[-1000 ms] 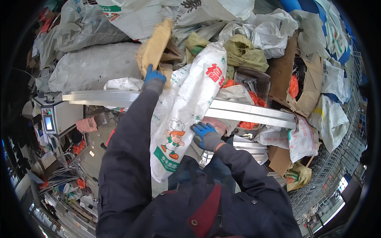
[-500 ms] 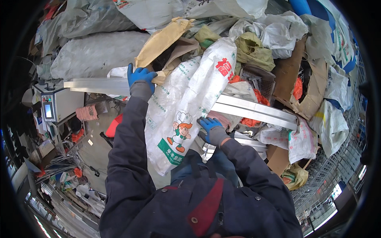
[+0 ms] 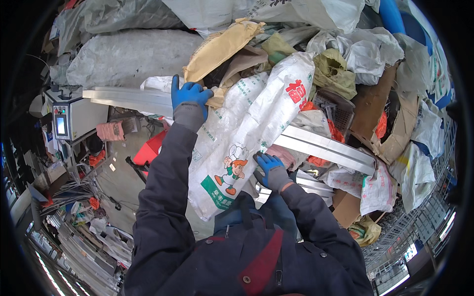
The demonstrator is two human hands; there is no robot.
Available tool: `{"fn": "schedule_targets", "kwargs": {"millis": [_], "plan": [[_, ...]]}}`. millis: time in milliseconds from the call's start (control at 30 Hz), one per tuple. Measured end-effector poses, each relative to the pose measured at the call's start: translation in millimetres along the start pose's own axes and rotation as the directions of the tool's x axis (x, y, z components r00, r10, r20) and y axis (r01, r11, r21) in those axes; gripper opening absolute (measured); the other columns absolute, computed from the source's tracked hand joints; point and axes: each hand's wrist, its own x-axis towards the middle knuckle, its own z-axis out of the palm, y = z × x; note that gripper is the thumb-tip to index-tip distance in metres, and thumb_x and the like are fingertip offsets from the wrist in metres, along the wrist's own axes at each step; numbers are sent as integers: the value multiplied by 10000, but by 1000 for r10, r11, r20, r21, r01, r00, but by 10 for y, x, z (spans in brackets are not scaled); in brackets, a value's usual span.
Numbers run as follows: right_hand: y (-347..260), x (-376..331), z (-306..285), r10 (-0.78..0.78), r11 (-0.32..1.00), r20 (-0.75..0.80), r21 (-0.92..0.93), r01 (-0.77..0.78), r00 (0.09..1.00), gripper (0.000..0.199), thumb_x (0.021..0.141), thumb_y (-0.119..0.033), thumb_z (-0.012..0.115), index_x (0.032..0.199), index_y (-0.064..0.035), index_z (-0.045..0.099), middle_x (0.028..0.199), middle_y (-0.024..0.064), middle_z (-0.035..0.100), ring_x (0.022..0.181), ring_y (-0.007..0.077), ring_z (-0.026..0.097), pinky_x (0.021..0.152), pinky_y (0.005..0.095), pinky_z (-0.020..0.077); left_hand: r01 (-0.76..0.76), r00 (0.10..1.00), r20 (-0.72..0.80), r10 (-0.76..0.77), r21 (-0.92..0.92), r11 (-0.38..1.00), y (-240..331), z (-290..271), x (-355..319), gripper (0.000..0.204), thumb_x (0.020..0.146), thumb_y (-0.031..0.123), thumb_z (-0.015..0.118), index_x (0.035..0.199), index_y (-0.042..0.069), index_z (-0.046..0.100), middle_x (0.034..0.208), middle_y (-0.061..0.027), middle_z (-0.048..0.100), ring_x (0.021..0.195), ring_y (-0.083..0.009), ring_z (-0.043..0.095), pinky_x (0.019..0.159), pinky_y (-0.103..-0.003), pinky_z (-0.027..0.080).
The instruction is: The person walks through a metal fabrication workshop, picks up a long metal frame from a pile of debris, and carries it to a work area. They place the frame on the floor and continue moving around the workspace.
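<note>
- Gripping the upper part of the long white woven-plastic sack with a cartoon print (image 3: pixel 247 143), the left hand (image 3: pixel 190 98) in a blue rubber-coated glove has its fingers curled shut on the sack's edge, next to a tan sack (image 3: pixel 222 47).
- The right hand (image 3: pixel 269 167), gloved alike, presses bent fingers against the sack's lower side; whether they actually pinch the fabric I cannot tell.
- The sack lies draped over a pale metal rail (image 3: pixel 321 145), its bottom end hanging toward the person's dark jacket.
- To do this well, I judge both hands should keep a firm hold: the weave looks slick and limp.
- Around lie crumpled grey and white woven bags (image 3: pixel 123 56), an olive cloth bag (image 3: pixel 338 74) and brown cardboard (image 3: pixel 368 101).
</note>
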Motion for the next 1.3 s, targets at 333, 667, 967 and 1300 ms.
{"fn": "schedule_targets", "kwargs": {"millis": [333, 667, 967, 1300], "plan": [[33, 36, -240, 12, 967, -32, 254, -4, 999, 521, 965, -362, 686, 1367, -34, 649, 1295, 220, 700, 1162, 382, 684, 1026, 458, 530, -141, 990, -24, 139, -213, 967, 556, -369, -66, 634, 874, 214, 741, 1486, 152, 590, 1551, -187, 527, 1468, -424, 447, 1228, -642, 259], [2494, 1392, -2588, 247, 815, -784, -149, -560, 569, 907, 904, -544, 737, 1538, 38, 450, 1585, 275, 478, 1424, 450, 492, 1188, 446, 406, 43, 965, 235, 115, -574, 818, 1673, -320, -1118, 578, 896, 239, 744, 1420, 40, 603, 1500, -286, 530, 1386, -495, 494, 1188, -598, 341], [3135, 1268, -2078, 460, 833, -351, -147, -534, 815, 318, 910, -266, 639, 1178, -129, 742, 1158, 200, 755, 1078, 423, 714, 927, 523, 565, 124, 979, 202, -30, -470, 874, 2144, -184, -1320, 477, 898, 127, 718, 1357, 22, 646, 1423, -283, 594, 1307, -485, 555, 1153, -589, 373], [3273, -1277, -2537, 499, 785, -591, 618, -43, 633, 306, 1005, -246, 670, 1162, 17, 687, 1002, 115, 740, 905, 146, 652, 816, 331, 539, -156, 986, -34, 161, -507, 848, 3069, -42, -278, 433, 897, 107, 730, 1317, 36, 655, 1361, -227, 647, 1281, -425, 609, 1135, -564, 427]]}}
